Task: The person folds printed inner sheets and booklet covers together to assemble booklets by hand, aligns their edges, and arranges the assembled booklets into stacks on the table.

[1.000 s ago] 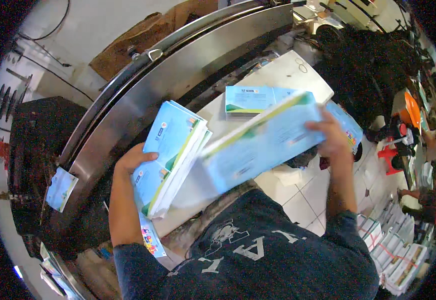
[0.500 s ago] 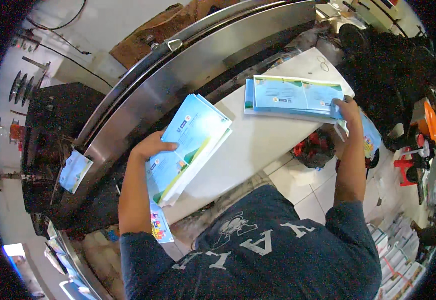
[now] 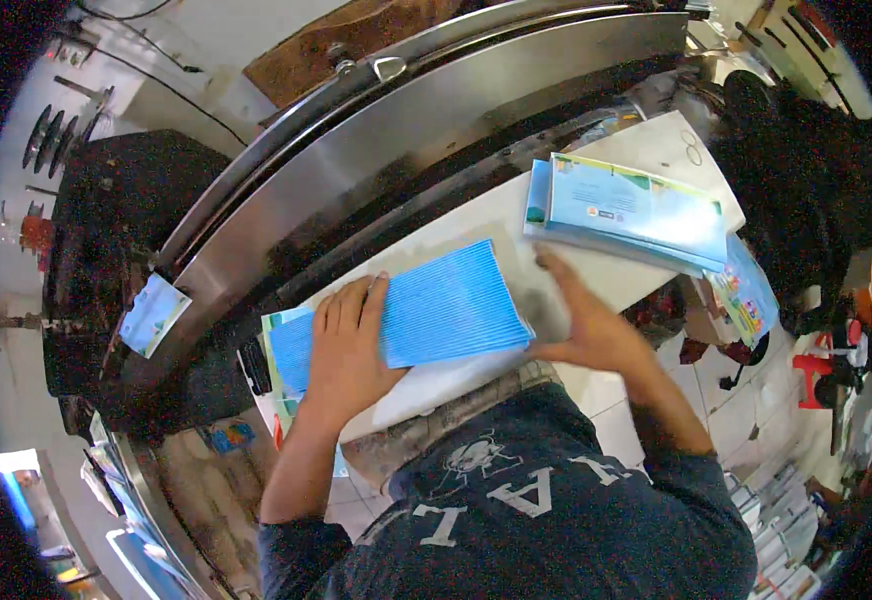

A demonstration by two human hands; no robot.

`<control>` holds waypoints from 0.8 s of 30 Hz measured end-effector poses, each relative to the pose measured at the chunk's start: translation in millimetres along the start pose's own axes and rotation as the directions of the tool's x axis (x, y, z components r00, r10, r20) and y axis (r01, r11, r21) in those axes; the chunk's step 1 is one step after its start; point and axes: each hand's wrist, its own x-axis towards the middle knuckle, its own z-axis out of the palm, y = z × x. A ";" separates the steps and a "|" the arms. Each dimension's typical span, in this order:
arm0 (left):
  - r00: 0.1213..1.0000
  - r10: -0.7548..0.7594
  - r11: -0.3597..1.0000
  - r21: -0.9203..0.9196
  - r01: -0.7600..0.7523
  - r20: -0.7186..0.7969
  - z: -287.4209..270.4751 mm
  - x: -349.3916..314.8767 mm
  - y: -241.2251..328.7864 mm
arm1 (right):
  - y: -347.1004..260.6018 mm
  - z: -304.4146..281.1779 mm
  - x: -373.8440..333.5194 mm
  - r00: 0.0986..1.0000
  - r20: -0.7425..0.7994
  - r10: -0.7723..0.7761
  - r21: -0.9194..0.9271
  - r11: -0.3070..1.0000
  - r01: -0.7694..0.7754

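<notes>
A stack of folded blue leaflets (image 3: pixel 446 310) lies on the white board (image 3: pixel 431 395) before me, its many layered edges facing up as fine stripes. My left hand (image 3: pixel 348 335) grips it across the middle; the fingertips reach its far edge, and the thumb side is at the near edge. Beside the stack's right end, my right hand (image 3: pixel 596 325) is open, thumb and fingers apart, slightly blurred, with nothing in it. Its thumb comes close to the stack's near right corner; whether they touch I cannot tell. A second pile of light-blue printed leaflets (image 3: pixel 636 205) rests farther right on the board.
Behind the board runs a long curved-looking metal panel (image 3: pixel 426 125). One printed leaflet (image 3: pixel 154 315) sits at its left end. A colourful printed sheet (image 3: pixel 746 290) hangs by the board's right edge. Dark machinery stands left, a red stool (image 3: pixel 813 380) on the floor right.
The left-hand leaflets now lie on the board, striped edges up, with my left hand over them. My right hand has let go of the right pile and moved left and nearer.
</notes>
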 end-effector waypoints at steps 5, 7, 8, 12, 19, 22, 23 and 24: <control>0.995 -0.044 0.999 0.032 0.041 0.092 3.6 8.3 1.1 | 10.9 47.7 15.7 0.996 0.093 -0.011 0.243 0.970 -0.012; 0.993 -0.035 0.999 -0.003 0.036 0.114 3.2 1.2 -0.2 | 11.6 40.8 19.4 0.997 0.076 -0.017 0.253 0.967 -0.003; 0.992 -0.047 0.999 -0.005 0.048 0.117 2.9 0.7 -2.3 | 12.0 38.3 23.8 0.999 0.044 -0.019 0.259 0.966 0.007; 0.991 -0.015 0.999 0.030 0.012 0.133 -1.6 -7.2 -6.1 | 9.1 35.8 61.7 0.981 0.049 -0.186 0.349 0.924 0.158; 0.973 -0.174 0.982 -0.046 0.182 0.150 -22.0 -43.6 -76.5 | 37.0 51.5 64.4 1.000 -0.006 -0.017 0.483 0.875 0.018; 0.952 -0.214 0.940 -0.218 0.262 0.219 -19.3 -79.1 -117.3 | 20.0 51.7 68.6 0.996 0.023 0.088 0.456 0.886 -0.089; 0.942 -0.234 0.830 -0.455 0.323 0.242 -13.8 -89.5 -123.7 | 19.8 52.5 67.7 0.987 0.086 0.135 0.507 0.847 -0.160; 0.931 -0.252 0.660 -0.656 0.365 0.265 -5.9 -98.8 -128.0 | 16.2 57.7 69.3 0.988 0.106 0.116 0.504 0.850 -0.154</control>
